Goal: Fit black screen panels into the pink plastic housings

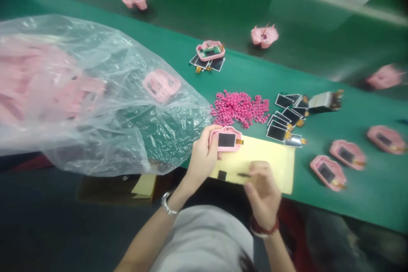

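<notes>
My left hand (204, 153) grips a pink plastic casing (211, 137) by its left side. A small dark display screen (227, 140) sits in the casing, and its orange ribbon cable sticks out to the right. Over a yellow paper sheet (270, 153), my right hand (263, 189) pinches a small, thin dark piece (245, 174), too blurred to name. A black square (222, 175) lies at the sheet's front edge, between the two hands. Just beyond the casing is a heap of small magenta plastic parts (239, 108).
A clear plastic bag (127, 136) of pink casings fills the left. Loose display screens (277, 131) lie right of the heap. Several casings with screens (327, 173) are at the right. Further back, a casing with a green circuit board (210, 51) rests on screens.
</notes>
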Demonstrator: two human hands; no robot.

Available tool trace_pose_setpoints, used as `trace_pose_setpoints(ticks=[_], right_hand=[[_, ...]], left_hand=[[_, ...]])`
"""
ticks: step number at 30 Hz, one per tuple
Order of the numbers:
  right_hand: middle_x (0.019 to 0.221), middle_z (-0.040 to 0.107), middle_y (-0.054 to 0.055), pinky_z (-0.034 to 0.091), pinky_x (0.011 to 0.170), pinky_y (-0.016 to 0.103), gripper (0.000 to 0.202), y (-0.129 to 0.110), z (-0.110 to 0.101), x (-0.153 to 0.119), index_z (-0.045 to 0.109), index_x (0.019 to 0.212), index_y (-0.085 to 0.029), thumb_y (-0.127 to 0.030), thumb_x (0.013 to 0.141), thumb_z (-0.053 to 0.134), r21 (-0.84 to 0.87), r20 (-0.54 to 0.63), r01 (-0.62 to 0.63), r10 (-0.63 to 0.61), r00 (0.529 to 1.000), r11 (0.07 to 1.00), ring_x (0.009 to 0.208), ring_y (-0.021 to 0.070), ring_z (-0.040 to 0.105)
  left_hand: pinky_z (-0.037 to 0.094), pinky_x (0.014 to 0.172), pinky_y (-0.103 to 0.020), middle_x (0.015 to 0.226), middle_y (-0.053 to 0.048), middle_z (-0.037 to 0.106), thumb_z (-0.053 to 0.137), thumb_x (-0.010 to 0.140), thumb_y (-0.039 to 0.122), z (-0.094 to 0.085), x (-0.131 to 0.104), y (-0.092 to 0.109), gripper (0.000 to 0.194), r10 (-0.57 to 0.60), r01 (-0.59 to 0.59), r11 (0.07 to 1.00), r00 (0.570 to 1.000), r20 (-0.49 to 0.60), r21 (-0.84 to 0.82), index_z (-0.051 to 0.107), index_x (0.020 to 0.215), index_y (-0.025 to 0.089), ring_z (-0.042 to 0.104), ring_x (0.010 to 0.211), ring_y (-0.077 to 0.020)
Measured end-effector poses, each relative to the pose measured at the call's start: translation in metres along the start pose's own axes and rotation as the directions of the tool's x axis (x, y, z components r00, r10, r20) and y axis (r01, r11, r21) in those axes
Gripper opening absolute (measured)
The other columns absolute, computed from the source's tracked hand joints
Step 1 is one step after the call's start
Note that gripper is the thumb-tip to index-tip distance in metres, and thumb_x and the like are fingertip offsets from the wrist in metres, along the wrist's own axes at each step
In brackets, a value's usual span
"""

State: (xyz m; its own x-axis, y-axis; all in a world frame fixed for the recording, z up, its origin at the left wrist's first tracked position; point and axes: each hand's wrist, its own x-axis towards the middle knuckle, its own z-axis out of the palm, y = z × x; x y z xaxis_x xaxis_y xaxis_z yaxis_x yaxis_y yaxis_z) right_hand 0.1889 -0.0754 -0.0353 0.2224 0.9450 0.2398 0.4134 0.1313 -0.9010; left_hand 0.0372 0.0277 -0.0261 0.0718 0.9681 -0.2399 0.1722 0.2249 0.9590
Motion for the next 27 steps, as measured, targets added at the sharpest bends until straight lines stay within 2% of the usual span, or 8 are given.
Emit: trace_pose_setpoints(ticks=[3, 5, 7, 10, 13, 17, 27], right_hand=[[0.095, 0.056, 0.004, 0.049, 0.079, 0.033, 0.003, -0.006, -0.009, 0.012, 0.064, 0.095, -0.022, -0.023, 0.093, 0.065, 0.085, -0.074, -0.145, 0.152, 0.986, 0.986, 0.093, 0.0186, 0.058], [0.096, 0.056, 0.004, 0.049, 0.083, 0.034, 0.004, -0.012, -0.010, 0.024, 0.067, 0.091, -0.022, -0.026, 0.094, 0.066, 0.070, -0.037, -0.206, 0.208, 0.977, 0.976, 0.095, 0.0181, 0.058], [0.107, 0.057, 0.006, 0.049, 0.094, 0.038, 0.010, -0.019, -0.007, 0.035, 0.069, 0.089, -0.022, -0.030, 0.094, 0.066, 0.027, 0.017, -0.247, 0.247, 0.969, 0.969, 0.108, 0.0204, 0.059], [0.117, 0.058, 0.008, 0.049, 0.101, 0.039, 0.013, -0.027, -0.004, 0.047, 0.071, 0.086, -0.022, -0.032, 0.093, 0.067, -0.056, 0.096, -0.244, 0.249, 0.964, 0.968, 0.115, 0.0219, 0.059], [0.109, 0.061, 0.006, 0.053, 0.087, 0.033, 0.011, -0.030, -0.003, 0.051, 0.071, 0.086, -0.022, -0.029, 0.093, 0.066, -0.095, 0.151, -0.228, 0.240, 0.959, 0.969, 0.101, 0.0185, 0.062], [0.106, 0.061, 0.005, 0.053, 0.082, 0.029, 0.010, -0.031, -0.007, 0.052, 0.069, 0.085, -0.021, -0.026, 0.093, 0.066, -0.112, 0.158, -0.219, 0.235, 0.959, 0.969, 0.093, 0.0157, 0.062], [0.107, 0.060, 0.005, 0.053, 0.079, 0.026, 0.009, -0.031, -0.009, 0.055, 0.068, 0.085, -0.021, -0.023, 0.094, 0.066, -0.122, 0.201, -0.204, 0.226, 0.953, 0.971, 0.097, 0.0154, 0.062]], left_hand=[[0.041, 0.048, -0.020, 0.059, 0.003, 0.055, 0.050, 0.103, 0.038, -0.005, -0.003, 0.003, 0.026, -0.044, 0.048, 0.996, 0.998, 0.049, -0.077, 0.064, 0.115, 0.019, 0.051, 0.045, -0.0111], [0.039, 0.045, -0.019, 0.060, 0.004, 0.054, 0.051, 0.102, 0.041, -0.008, -0.008, 0.006, 0.028, -0.079, 0.087, 0.990, 0.994, 0.073, -0.109, 0.064, 0.115, 0.020, 0.048, 0.044, -0.0100], [0.038, 0.044, -0.019, 0.059, 0.004, 0.052, 0.052, 0.102, 0.042, -0.007, -0.016, 0.010, 0.029, -0.104, 0.117, 0.987, 0.988, 0.116, -0.106, 0.065, 0.115, 0.020, 0.048, 0.044, -0.0100], [0.039, 0.045, -0.019, 0.056, 0.005, 0.049, 0.050, 0.103, 0.042, -0.005, -0.028, 0.013, 0.029, -0.124, 0.143, 0.986, 0.973, 0.192, -0.088, 0.065, 0.117, 0.021, 0.048, 0.045, -0.0109], [0.041, 0.046, -0.020, 0.056, 0.004, 0.050, 0.049, 0.103, 0.041, -0.002, -0.033, 0.014, 0.028, -0.124, 0.144, 0.986, 0.972, 0.199, -0.087, 0.064, 0.116, 0.022, 0.050, 0.045, -0.0112], [0.041, 0.045, -0.020, 0.059, 0.004, 0.053, 0.050, 0.103, 0.040, 0.000, -0.032, 0.015, 0.027, -0.134, 0.157, 0.981, 0.973, 0.189, -0.111, 0.064, 0.117, 0.021, 0.050, 0.045, -0.0109], [0.041, 0.046, -0.018, 0.058, 0.006, 0.051, 0.046, 0.105, 0.033, 0.000, -0.032, 0.017, 0.025, -0.117, 0.140, 0.985, 0.971, 0.207, -0.102, 0.061, 0.120, 0.020, 0.050, 0.045, -0.0090]])
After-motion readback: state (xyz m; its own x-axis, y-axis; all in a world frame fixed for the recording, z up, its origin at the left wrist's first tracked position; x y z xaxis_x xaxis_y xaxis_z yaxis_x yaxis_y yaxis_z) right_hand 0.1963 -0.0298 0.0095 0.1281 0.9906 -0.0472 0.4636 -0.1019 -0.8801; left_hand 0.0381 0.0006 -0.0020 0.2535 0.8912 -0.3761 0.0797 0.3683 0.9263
